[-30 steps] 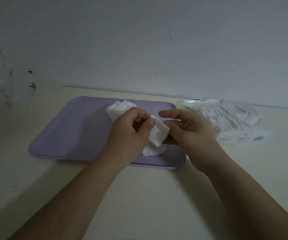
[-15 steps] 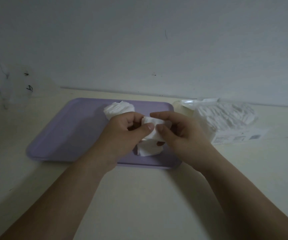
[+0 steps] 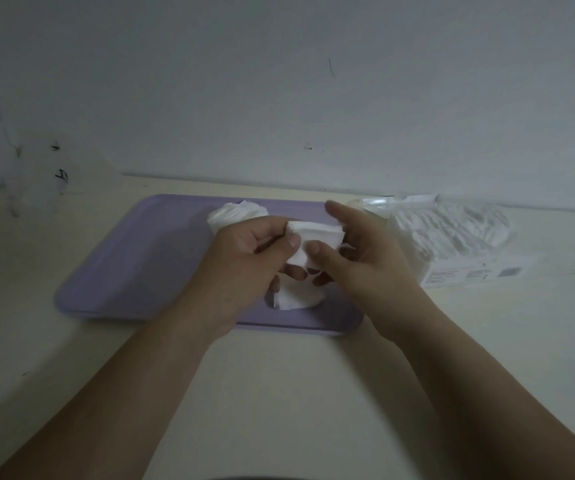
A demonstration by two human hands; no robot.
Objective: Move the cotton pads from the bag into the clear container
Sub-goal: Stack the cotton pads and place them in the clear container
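Observation:
Both hands meet above a purple tray (image 3: pixel 123 271) and hold one small stack of white cotton pads (image 3: pixel 313 237) between them. My left hand (image 3: pixel 248 258) pinches the stack's left side with thumb and fingers. My right hand (image 3: pixel 358 251) pinches its right side, thumb in front. More white pads lie on the tray under the hands (image 3: pixel 296 299), and another white heap of pads (image 3: pixel 237 214) sits behind my left hand. The plastic bag of cotton pads (image 3: pixel 452 237) lies open on the table to the right of the tray. A clear container (image 3: pixel 37 174) stands at the far left by the wall.
The cream table (image 3: pixel 279 393) runs up to a pale wall (image 3: pixel 313 98) just behind the tray. The bag's printed label (image 3: pixel 469 273) faces forward. My two forearms cross the near half of the table.
My hands have come together on the pad stack: a second ago only my left hand held it. The stack now sits a little higher and flatter between both thumbs.

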